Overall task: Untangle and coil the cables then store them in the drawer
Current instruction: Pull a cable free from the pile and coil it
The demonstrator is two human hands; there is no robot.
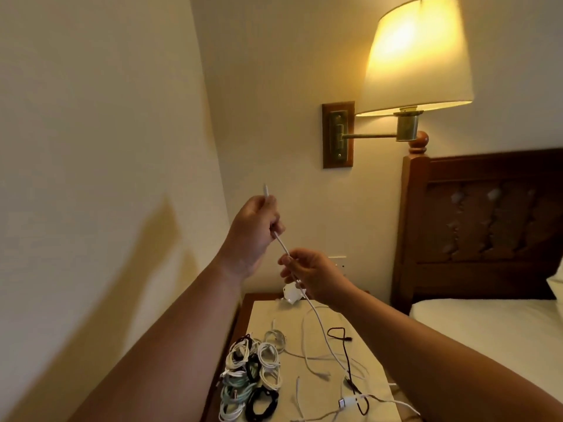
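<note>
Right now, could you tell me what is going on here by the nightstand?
A person is holding up a white cable: the left hand grips it near its connector end, the right hand pinches it lower down, and the rest trails to the nightstand. A pile of coiled cables sits on its left side; loose cables, white and dark, lie spread beside them. No drawer is in view.

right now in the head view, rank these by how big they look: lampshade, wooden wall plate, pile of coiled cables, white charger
1. lampshade
2. pile of coiled cables, though it is nearer the camera, which inflates it
3. wooden wall plate
4. white charger
</note>
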